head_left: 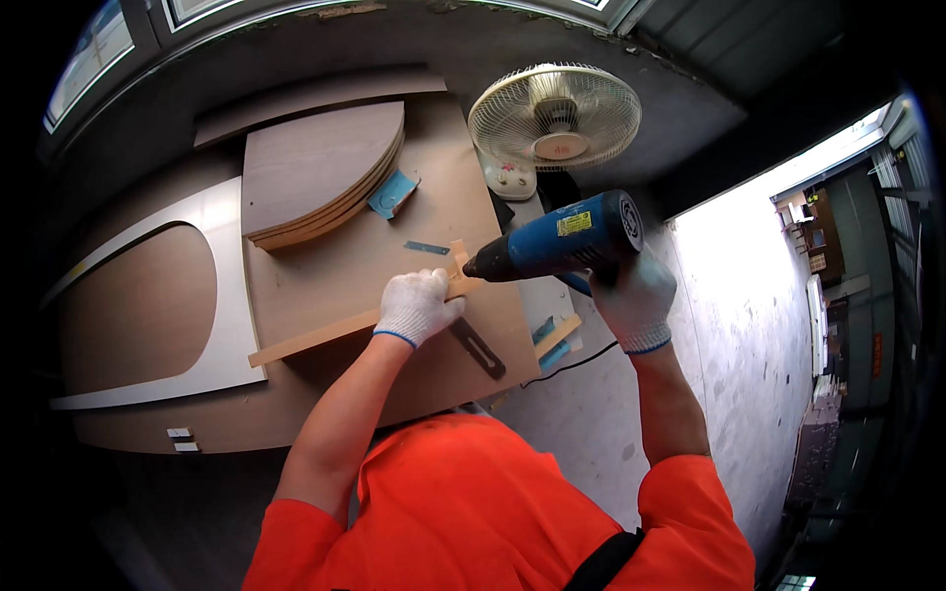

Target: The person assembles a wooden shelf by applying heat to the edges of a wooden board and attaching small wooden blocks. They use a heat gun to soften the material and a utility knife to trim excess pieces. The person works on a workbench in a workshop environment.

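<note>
A blue heat gun (567,239) is gripped by its handle in my white-gloved right hand (636,300). Its dark nozzle points left, close beside the end of a long, thin, wood-coloured strip (315,341) at the table's edge. My gloved left hand (419,303) is closed over the strip near that end, with the fingertips partly hidden. A short upright light-wood piece (459,254) shows just beyond my left fingers. By my left hand, on the near side, lies a dark slotted tool (478,347); its kind is unclear.
The brown table (434,177) carries a stack of curved panels (325,163), a white frame with an oval opening (229,266), a blue packet (394,193) and a small blue strip (427,247). A fan (555,118) stands behind. A black cord (572,367) hangs at the right.
</note>
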Tool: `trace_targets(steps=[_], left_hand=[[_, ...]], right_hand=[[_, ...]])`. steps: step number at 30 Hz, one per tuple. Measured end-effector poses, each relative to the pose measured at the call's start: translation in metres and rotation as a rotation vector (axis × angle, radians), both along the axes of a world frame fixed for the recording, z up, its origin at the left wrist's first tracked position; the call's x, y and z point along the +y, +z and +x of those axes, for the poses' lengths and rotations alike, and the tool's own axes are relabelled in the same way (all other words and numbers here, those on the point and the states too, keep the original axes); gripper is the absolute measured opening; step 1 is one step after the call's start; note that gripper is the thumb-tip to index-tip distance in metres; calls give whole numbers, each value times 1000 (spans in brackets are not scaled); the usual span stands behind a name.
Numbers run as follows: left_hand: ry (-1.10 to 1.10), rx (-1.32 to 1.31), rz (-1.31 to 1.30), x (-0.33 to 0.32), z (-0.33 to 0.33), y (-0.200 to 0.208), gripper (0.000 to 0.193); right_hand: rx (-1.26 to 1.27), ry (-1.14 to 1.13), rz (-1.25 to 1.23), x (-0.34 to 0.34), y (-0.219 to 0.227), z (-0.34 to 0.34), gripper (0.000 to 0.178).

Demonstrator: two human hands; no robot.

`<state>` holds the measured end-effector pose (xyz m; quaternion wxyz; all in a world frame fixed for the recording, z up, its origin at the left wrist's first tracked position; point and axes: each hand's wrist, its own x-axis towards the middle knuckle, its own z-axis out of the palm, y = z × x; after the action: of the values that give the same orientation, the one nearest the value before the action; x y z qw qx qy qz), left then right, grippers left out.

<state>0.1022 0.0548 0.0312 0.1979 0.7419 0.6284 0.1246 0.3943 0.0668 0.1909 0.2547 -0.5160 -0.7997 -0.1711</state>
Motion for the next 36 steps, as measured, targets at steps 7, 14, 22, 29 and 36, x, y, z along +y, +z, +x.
trace_targets(steps=[7,14,22,29,36], left_hand=[[18,-21,-51,2,0,4,50],[37,-92,-77,4,-1,12,62],[43,-433,225,2,-14,-12,56],[101,-401,-85,9,-11,5,32],[144,-353,-174,14,-7,14,37]], right_hand=[[-51,-20,-42,-7,3,-4,30],[-64,25,0,-9,3,-7,32],[-89,-4,-14,-8,3,-5,33],[-67,-34,-6,-6,7,0,29],[-9,-56,11,-7,8,6,27]])
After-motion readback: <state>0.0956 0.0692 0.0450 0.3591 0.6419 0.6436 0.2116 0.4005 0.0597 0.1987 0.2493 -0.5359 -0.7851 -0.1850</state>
